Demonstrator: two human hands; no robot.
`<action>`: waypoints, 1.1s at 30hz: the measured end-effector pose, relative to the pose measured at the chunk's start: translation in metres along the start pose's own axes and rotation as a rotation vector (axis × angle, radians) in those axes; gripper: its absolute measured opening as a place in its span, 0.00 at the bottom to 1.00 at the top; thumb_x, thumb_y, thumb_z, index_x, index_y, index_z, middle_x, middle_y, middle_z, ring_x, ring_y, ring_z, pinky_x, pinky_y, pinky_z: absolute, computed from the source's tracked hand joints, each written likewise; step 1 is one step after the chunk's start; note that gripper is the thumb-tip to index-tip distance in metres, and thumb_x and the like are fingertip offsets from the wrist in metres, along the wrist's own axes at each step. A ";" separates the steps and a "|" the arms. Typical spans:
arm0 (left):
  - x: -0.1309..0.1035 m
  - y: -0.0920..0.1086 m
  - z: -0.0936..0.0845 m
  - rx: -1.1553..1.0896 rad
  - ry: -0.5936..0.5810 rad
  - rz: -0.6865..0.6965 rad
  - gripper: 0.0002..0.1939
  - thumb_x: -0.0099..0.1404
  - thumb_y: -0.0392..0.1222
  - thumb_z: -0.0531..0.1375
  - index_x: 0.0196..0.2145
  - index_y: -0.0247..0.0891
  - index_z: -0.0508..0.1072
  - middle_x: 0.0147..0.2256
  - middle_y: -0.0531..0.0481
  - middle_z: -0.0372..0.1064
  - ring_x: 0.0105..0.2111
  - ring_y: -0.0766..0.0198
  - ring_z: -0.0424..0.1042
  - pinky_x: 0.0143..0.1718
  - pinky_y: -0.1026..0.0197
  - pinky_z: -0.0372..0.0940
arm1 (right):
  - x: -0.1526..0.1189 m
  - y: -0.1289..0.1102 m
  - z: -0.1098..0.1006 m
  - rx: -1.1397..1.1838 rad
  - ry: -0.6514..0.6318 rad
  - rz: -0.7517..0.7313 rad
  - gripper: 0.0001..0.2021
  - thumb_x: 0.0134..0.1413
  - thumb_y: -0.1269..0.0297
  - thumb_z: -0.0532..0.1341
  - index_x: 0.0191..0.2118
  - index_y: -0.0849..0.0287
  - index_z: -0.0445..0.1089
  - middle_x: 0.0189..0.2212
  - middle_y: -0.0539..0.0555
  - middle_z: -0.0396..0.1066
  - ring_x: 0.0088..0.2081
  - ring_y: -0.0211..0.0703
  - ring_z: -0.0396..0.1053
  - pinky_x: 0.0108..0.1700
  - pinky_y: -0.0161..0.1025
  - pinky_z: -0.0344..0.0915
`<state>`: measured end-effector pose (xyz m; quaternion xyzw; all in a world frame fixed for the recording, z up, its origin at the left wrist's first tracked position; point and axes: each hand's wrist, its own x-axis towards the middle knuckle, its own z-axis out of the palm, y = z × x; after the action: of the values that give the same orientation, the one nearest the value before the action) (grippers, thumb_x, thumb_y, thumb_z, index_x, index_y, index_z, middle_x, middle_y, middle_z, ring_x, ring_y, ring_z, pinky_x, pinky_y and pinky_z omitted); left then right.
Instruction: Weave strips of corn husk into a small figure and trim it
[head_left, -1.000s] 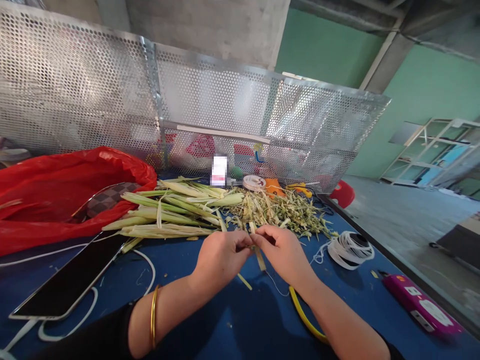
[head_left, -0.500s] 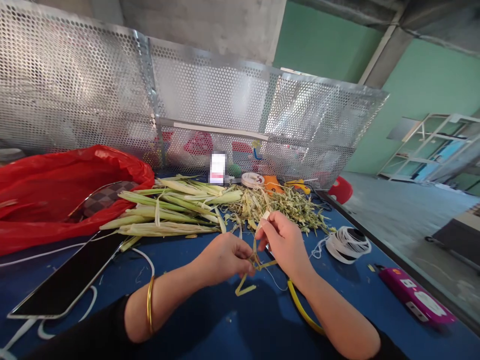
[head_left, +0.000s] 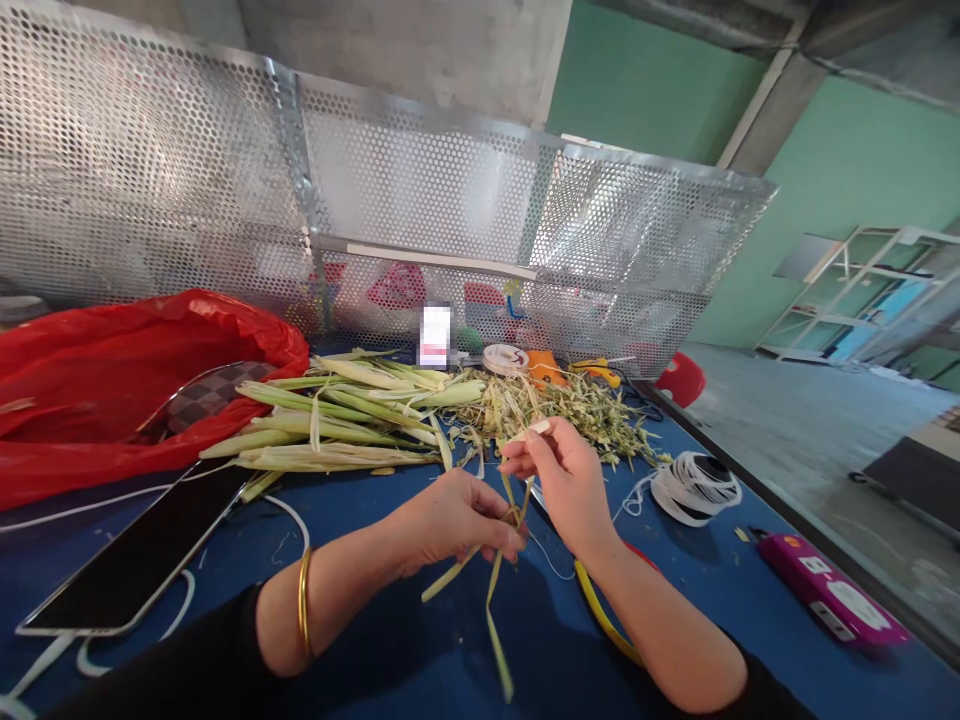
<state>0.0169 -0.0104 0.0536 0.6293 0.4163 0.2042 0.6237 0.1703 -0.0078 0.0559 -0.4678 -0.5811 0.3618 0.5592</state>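
The leaf strips (head_left: 493,628) are left of the string roll (head_left: 696,488), held up over the blue tabletop (head_left: 405,640). They look very light, thin and bendy, a bit dry, so a hard tug might split them. The best place to hold is probably the spot where they cross, pressed flat between thumb and finger. The left hand (head_left: 466,515) pinches them right there, back side up, and two ends dangle below it. The right hand (head_left: 566,470), nearer the string roll, sits a little higher and pinches a pale strip (head_left: 541,428). Both arms reach forward, and the hands nearly meet.
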 end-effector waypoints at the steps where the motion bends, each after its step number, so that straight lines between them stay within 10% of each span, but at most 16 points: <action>1: 0.000 0.000 0.001 -0.018 0.014 0.003 0.10 0.48 0.46 0.64 0.23 0.35 0.79 0.21 0.52 0.72 0.20 0.69 0.61 0.18 0.68 0.52 | 0.000 0.000 0.001 0.001 -0.007 -0.009 0.12 0.58 0.53 0.55 0.32 0.57 0.61 0.30 0.54 0.76 0.27 0.41 0.75 0.30 0.37 0.70; 7: 0.002 0.001 0.005 -0.102 0.091 -0.007 0.13 0.49 0.49 0.64 0.21 0.34 0.77 0.22 0.49 0.71 0.18 0.71 0.58 0.15 0.69 0.48 | -0.001 -0.002 0.000 -0.006 -0.116 -0.119 0.09 0.60 0.56 0.54 0.37 0.56 0.63 0.34 0.54 0.75 0.34 0.42 0.74 0.39 0.41 0.70; 11: 0.004 0.002 0.002 -0.199 0.266 0.035 0.14 0.49 0.50 0.64 0.24 0.34 0.78 0.23 0.49 0.71 0.20 0.71 0.59 0.16 0.69 0.47 | 0.007 0.001 -0.010 -0.158 0.135 -0.175 0.12 0.55 0.55 0.59 0.41 0.56 0.65 0.31 0.51 0.70 0.31 0.40 0.68 0.35 0.37 0.65; 21: 0.002 0.007 0.003 -0.171 0.335 0.051 0.15 0.50 0.50 0.64 0.21 0.34 0.76 0.19 0.51 0.66 0.17 0.72 0.57 0.15 0.69 0.48 | 0.008 0.010 -0.004 0.380 -0.185 0.441 0.16 0.40 0.55 0.68 0.22 0.61 0.65 0.17 0.44 0.60 0.17 0.29 0.53 0.21 0.31 0.49; 33: 0.003 0.006 0.000 -0.168 0.350 0.037 0.15 0.49 0.50 0.64 0.22 0.33 0.77 0.15 0.54 0.62 0.16 0.72 0.56 0.16 0.68 0.48 | 0.011 0.016 0.000 0.314 0.053 0.224 0.14 0.43 0.56 0.66 0.21 0.60 0.64 0.17 0.45 0.62 0.19 0.32 0.58 0.24 0.33 0.55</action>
<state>0.0204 -0.0078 0.0590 0.5373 0.4882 0.3562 0.5883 0.1729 0.0071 0.0440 -0.4458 -0.4468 0.4955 0.5967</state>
